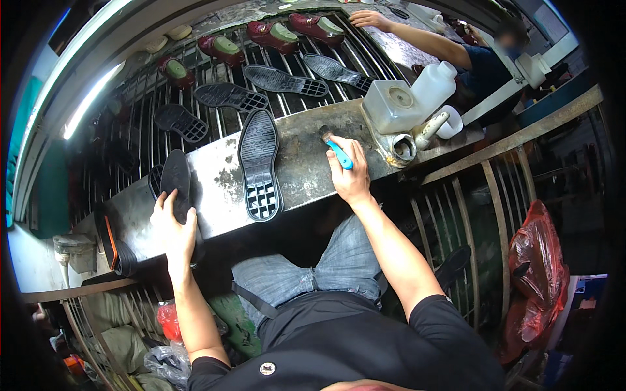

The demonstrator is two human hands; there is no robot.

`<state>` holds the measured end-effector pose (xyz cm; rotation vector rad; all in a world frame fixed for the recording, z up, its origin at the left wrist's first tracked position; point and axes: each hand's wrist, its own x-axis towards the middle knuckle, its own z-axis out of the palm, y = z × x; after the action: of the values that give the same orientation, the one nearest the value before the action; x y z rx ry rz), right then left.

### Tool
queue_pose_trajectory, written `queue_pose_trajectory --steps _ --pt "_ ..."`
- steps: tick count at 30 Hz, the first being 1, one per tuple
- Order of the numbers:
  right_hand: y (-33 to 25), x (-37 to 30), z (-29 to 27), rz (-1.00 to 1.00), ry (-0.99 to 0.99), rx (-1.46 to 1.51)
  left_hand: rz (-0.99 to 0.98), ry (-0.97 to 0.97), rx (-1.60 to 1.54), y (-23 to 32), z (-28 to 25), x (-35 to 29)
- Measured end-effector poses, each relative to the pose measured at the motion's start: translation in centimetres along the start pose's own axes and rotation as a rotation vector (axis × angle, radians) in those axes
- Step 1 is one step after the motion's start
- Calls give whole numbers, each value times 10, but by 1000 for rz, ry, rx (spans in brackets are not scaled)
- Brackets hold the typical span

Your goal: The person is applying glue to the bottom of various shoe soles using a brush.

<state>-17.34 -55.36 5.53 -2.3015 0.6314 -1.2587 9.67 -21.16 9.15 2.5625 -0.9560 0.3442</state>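
Observation:
My right hand (352,173) grips a brush (340,155) with a blue handle. Its dark bristles touch or hover just over the stained metal ledge (297,176). My left hand (175,228) holds the lower end of a smooth black shoe sole (176,173) at the ledge's left part, fingers on its face and thumb at the edge. Between my hands lies another black shoe sole (258,159), its open grid of cells toward me. Further left, a stack of dark soles (117,244) with an orange edge leans on the ledge.
Beyond the ledge, a roller conveyor (287,111) carries several black soles and red shoes (270,36) with green insides. White plastic bottles (433,85) and a glue-stained pot (398,150) stand right. Another person's arm (424,39) reaches over the far side. A red bag (538,274) hangs on the right railing.

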Motion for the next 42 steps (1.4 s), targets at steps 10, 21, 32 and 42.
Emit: queue_pose_trajectory --steps 10,21,32,42 --pt "-1 0 0 1 33 3 -531 -68 -1479 3 13 10" --pt "2 -2 6 5 6 4 3 36 38 -4 -9 -52" --pt "3 -3 6 17 -3 -13 -491 -37 -734 -51 -7 -34" --pt "5 -4 4 -2 18 0 -539 -195 -1056 -53 -6 -1"
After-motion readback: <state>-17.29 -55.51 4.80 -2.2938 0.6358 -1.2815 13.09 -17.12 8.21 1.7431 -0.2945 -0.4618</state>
